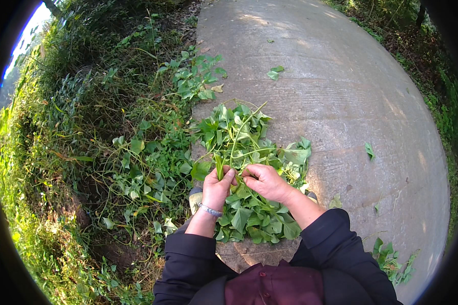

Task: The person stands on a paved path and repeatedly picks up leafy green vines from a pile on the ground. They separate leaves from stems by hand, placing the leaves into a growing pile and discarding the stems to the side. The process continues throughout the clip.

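My left hand [218, 185] grips a small bunch of green stalks [219, 167] that stands up past the thumb. A long leafy vine stem [237, 139] rises from between my hands and slants away to the upper right. Close beside it, my right hand [266, 182] pinches with thumb and forefinger; a thin piece of stem seems to be in the pinch, though the fingers hide most of it. Beneath both hands a pile of broad-leaved green vines [248, 221] lies on the concrete, between my shoes [195, 200].
A concrete path [347, 114] runs ahead and to the right, with loose leaves [369, 151] scattered on it. Weeds and trailing vines [137, 171] cover the left verge. At the lower right lies a smaller clump of leaves [393, 261].
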`<state>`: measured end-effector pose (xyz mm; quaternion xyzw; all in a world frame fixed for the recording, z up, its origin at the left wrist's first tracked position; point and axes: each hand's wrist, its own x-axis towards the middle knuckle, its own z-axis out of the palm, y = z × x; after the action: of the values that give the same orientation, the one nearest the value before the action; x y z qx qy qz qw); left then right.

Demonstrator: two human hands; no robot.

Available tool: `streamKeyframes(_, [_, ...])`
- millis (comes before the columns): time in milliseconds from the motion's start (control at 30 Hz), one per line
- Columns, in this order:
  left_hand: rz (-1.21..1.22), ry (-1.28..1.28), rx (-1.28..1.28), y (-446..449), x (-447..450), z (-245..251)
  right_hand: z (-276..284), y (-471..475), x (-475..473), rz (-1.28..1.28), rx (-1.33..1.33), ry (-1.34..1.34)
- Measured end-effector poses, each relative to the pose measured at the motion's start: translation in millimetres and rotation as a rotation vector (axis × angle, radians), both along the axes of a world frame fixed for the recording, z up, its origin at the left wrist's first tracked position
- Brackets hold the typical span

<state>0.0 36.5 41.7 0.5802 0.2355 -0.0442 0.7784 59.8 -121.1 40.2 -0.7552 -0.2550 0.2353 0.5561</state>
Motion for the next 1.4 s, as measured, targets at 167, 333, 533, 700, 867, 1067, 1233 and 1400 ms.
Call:
streamKeyframes(167, [0.109, -0.067, -0.050, 0.1, 1.2, -3.3, -19.9, 0.3, 2.6, -0.320, 0.000, 0.092])
streamKeyframes(333, [0.217, -0.059, -0.049, 6.2, 1.1, -6.4, -8.0, -13.1, 20.4, -0.274, 0.185, 0.351])
streamKeyframes(533, [0.313, -0.037, -0.059, 9.0, 2.3, -3.9, 9.8, -30.8, 30.6, -0.246, 0.331, 0.679])
streamKeyframes(700, [0.336, -0.013, -0.035, 7.5, 3.3, -1.4, -0.2, -29.3, 29.1, -0.159, -0.027, 0.093])
streamKeyframes(867, [0.317, 0.012, 0.022, 5.2, 3.4, -2.0, 1.3, -16.8, 15.0, 0.131, -0.169, -0.081])
streamKeyframes(1067, [0.285, 0.001, 0.044, 3.8, 2.9, -5.9, -3.2, -15.4, 11.2, 0.183, -0.213, -0.094])
streamKeyframes(1233, [0.311, 0.019, 0.045, 2.7, 3.1, -0.3, -6.1, -14.3, 11.2, 0.063, -0.215, -0.150])
streamKeyframes(1400, [0.374, 0.006, 0.042, 10.2, 0.9, -3.4, -10.3, -18.9, 21.1, -0.227, -0.216, -0.340])
